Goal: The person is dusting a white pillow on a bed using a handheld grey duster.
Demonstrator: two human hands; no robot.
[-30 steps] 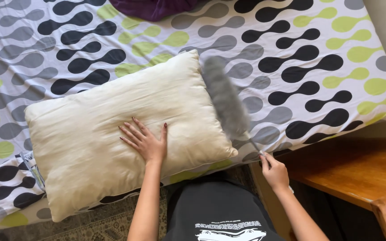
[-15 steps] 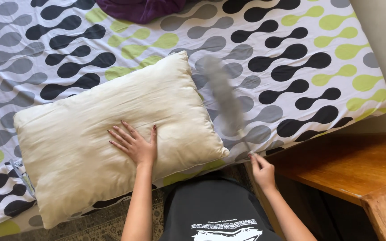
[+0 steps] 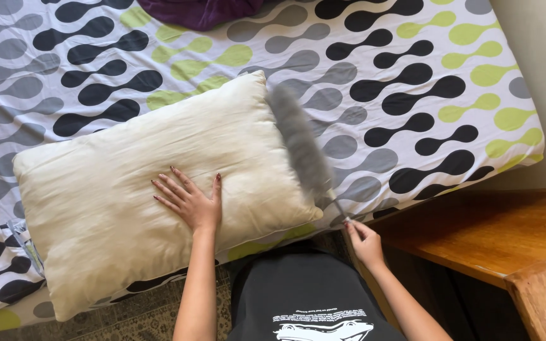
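Both hands: left [image 3: 189, 203] flat, right [image 3: 363, 241] gripping.

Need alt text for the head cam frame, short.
Seen from above, a person's left hand lies flat on a cream pillow while the right hand holds a grey feather duster along the pillow's right edge. The pillow lies on a bed sheet with black, grey and green blobs; a wooden table stands at right.

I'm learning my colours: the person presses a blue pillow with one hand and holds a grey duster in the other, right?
Not quite. The head view shows the pillow is cream, not blue. The left hand does press it, and the right hand holds the grey duster.
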